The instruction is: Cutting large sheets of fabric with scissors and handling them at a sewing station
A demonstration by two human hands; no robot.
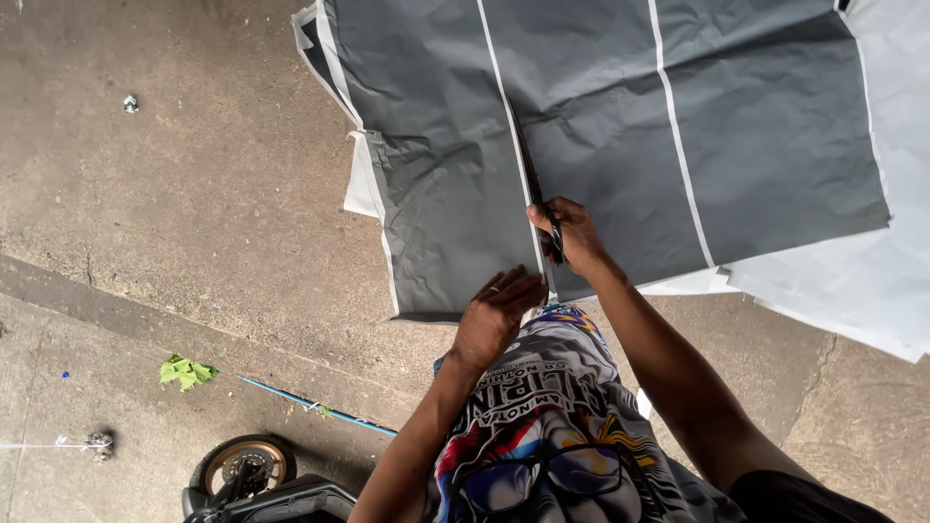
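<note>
Two hands work a large grey creased sheet with white stripes [620, 136], spread over the concrete floor [174, 194]. Right hand [573, 235], fingers closed through black scissors [539, 194], follows a stripe; left hand [496, 312], fingers flat and open, pins the near edge steady.
</note>
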